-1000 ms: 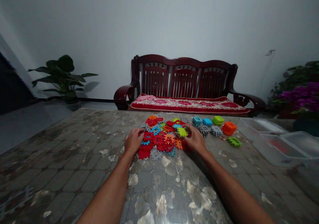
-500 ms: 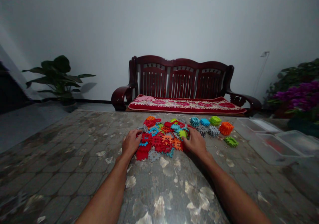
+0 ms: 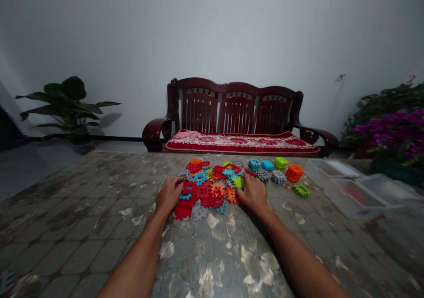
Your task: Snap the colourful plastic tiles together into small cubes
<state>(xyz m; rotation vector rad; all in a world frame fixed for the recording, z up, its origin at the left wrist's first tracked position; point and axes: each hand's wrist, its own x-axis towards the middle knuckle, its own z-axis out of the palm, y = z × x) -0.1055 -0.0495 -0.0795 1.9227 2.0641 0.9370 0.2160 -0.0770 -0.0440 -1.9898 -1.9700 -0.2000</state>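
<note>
A spread pile of flat, notched plastic waffle-block pieces [image 3: 203,192] in red, orange, blue, grey and green lies on the table before me. My left hand [image 3: 168,195] rests at the pile's left edge, fingers stretched forward beside grey and red pieces. On the other side, my right hand [image 3: 254,192] lies along the right edge, thumb and fingers apart. A green piece [image 3: 238,182] is close to its thumb, and a red piece [image 3: 249,172] shows by its fingertips. Neither hand visibly lifts a piece; the fingertips are partly hidden.
Right of the pile stand several assembled blocks, among them an orange cube [image 3: 294,173], with a flat green piece [image 3: 301,190] in front. Clear plastic boxes [image 3: 354,196] sit at the table's right. A wooden bench [image 3: 236,112] stands behind, potted plants [image 3: 71,105] at the sides.
The view has shifted slightly, so everything appears a little further left and lower. Both hands keep about the same places at the pile's edges.
</note>
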